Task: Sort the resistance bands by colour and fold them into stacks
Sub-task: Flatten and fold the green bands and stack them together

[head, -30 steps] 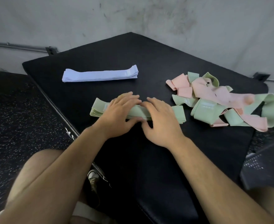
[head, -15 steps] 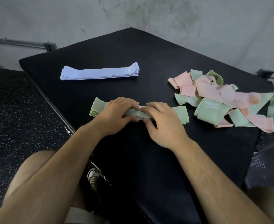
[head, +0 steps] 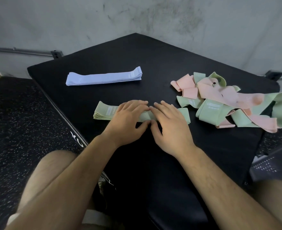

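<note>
A stack of folded green bands (head: 103, 112) lies on the black padded platform (head: 137, 55) in front of me. My left hand (head: 128, 120) and my right hand (head: 170, 125) rest side by side on its middle, fingers laid flat over the top and thumbs at the near edge. Only the stack's two ends show. A neat stack of light blue bands (head: 103, 78) sits farther back on the left. To the right lies a loose tangle of pink and green bands (head: 220, 103), with neither hand on it.
The platform's left edge drops to a speckled black rubber floor (head: 20, 122). A grey concrete wall (head: 137, 17) stands behind. A dark perforated object (head: 269, 165) is at the right edge. My knees show at the bottom.
My fingers, curled round the green stack half a second ago, now lie flatter on top of it. The stack and the other bands stay where they were.
</note>
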